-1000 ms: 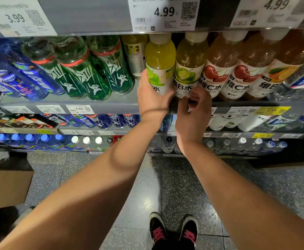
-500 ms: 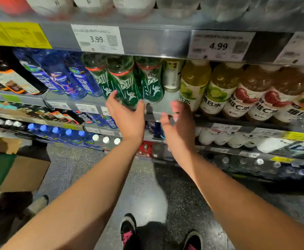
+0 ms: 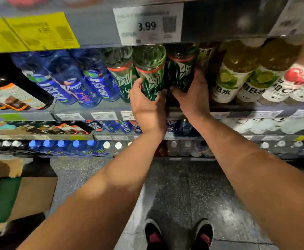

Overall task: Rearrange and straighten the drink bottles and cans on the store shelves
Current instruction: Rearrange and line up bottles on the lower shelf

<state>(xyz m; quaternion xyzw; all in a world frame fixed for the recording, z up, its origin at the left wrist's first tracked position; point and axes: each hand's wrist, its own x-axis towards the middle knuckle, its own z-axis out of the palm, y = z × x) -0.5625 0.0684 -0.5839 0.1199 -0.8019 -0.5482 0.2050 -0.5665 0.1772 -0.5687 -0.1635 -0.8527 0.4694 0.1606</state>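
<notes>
My left hand (image 3: 145, 103) grips one green bottle (image 3: 150, 73), my right hand (image 3: 192, 98) grips the darker green bottle (image 3: 181, 73) right beside it, both mid-frame on the shelf (image 3: 93, 107). Blue bottles (image 3: 86, 82) sit left, yellow-green bottles (image 3: 232, 76) right, 3.99 tag (image 3: 147, 24) above.

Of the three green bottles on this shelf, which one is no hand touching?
The leftmost green bottle, beside the blue bottles. The left hand grips the middle green bottle; the right hand grips the rightmost green bottle.
</notes>
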